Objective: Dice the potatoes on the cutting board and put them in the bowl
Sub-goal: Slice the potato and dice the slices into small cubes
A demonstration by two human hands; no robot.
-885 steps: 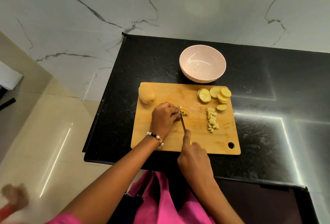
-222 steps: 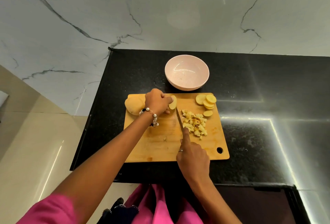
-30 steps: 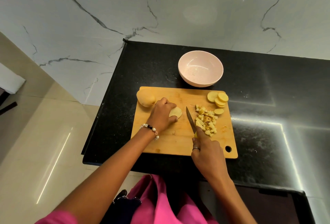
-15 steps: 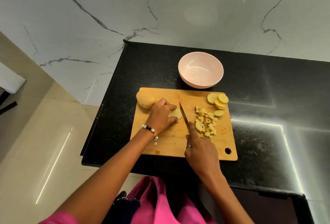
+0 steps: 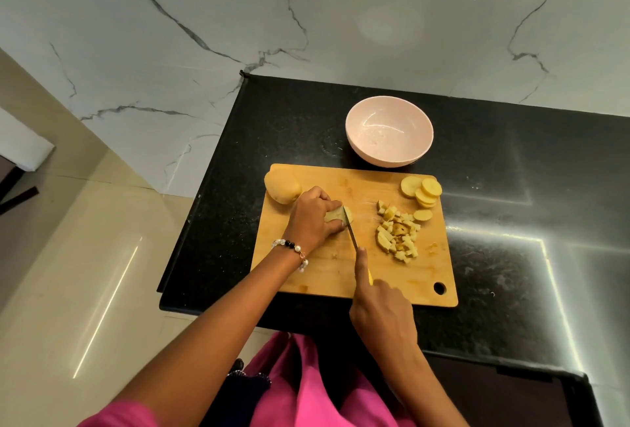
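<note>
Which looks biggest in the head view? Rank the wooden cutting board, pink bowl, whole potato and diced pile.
1. Wooden cutting board
2. Pink bowl
3. Diced pile
4. Whole potato, close to the pile, so unsure.

Black speckled countertop [image 5: 511, 222], white marble wall with grey veins [image 5: 238, 17] behind it, glossy beige floor tiles [image 5: 85, 273] to the left

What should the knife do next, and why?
Probably press straight down through the slice. The knife already rests across it, the left hand pins it to the board, and the right hand grips the handle.
</note>
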